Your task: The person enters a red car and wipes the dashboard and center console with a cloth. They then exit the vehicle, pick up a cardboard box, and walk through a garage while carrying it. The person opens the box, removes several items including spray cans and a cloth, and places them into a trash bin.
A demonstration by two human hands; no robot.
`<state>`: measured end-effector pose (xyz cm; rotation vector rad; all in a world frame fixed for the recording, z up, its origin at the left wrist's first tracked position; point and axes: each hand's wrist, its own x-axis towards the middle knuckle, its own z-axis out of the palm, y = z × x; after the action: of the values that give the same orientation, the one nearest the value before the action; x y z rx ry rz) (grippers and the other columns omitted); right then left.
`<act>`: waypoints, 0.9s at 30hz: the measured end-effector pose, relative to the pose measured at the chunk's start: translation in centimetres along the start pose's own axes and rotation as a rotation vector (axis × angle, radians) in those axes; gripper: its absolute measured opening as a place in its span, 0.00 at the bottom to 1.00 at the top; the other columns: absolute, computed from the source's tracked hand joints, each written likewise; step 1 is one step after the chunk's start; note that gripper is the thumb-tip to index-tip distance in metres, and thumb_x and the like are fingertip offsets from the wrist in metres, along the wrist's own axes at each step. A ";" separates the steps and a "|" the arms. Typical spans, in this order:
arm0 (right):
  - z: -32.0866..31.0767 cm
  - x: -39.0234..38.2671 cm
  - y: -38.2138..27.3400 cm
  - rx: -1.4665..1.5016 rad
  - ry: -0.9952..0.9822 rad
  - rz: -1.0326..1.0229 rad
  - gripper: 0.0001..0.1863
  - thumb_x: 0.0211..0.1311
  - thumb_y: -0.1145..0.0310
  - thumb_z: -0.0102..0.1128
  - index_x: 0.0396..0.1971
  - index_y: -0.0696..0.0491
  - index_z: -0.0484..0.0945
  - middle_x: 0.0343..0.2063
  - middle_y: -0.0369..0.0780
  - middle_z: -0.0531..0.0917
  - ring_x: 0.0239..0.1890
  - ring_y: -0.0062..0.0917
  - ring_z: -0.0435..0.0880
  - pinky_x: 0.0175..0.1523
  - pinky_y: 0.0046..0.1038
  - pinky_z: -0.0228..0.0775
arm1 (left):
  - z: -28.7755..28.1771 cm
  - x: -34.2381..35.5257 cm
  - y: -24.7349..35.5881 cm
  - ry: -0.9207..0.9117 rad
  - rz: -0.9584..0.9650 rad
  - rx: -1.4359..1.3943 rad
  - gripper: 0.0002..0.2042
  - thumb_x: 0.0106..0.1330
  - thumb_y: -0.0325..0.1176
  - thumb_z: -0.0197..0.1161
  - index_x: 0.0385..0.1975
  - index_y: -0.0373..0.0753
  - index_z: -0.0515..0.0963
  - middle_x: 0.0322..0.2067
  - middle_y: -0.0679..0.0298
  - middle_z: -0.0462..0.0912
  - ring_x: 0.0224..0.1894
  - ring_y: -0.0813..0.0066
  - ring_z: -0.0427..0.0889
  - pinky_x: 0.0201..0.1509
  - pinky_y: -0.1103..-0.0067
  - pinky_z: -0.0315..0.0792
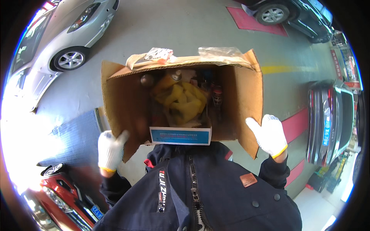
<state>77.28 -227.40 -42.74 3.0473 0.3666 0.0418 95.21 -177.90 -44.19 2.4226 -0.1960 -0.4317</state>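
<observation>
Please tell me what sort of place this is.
Probably a car workshop or garage: a silver car and a red car are near a grey floor marked with a yellow stripe.

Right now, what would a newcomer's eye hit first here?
The open cardboard box at centre, with a crumpled yellow bundle inside. Next, the white-gloved left hand and right hand at its two sides. Around it, a silver car stands upper left, a red car lower left.
</observation>
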 end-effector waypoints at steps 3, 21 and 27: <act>-0.6 -0.4 0.6 -0.011 -0.089 0.057 0.15 0.67 0.70 0.68 0.53 0.45 0.88 0.21 0.41 0.73 0.24 0.39 0.77 0.30 0.42 0.67 | -0.3 0.5 0.3 0.025 0.037 0.022 0.17 0.72 0.39 0.68 0.26 0.31 0.82 0.18 0.49 0.80 0.22 0.50 0.82 0.30 0.64 0.72; 4.5 14.8 5.0 0.044 0.040 -0.086 0.11 0.74 0.58 0.66 0.35 0.49 0.88 0.20 0.44 0.77 0.25 0.43 0.81 0.31 0.44 0.72 | 0.7 4.8 -3.5 0.070 -0.097 0.101 0.06 0.69 0.33 0.67 0.39 0.40 0.88 0.29 0.51 0.87 0.32 0.46 0.87 0.36 0.60 0.79; 9.0 25.4 7.8 0.136 -0.124 0.099 0.27 0.77 0.48 0.59 0.26 0.56 0.86 0.24 0.48 0.85 0.32 0.45 0.88 0.40 0.45 0.80 | 4.1 11.6 -4.0 0.186 -0.358 -0.045 0.14 0.68 0.37 0.68 0.37 0.29 0.89 0.30 0.48 0.92 0.30 0.58 0.91 0.36 0.66 0.79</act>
<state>104.10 -229.54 -50.69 3.1794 0.2185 -0.1727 104.73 -180.13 -52.68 2.4388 0.3301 -0.3583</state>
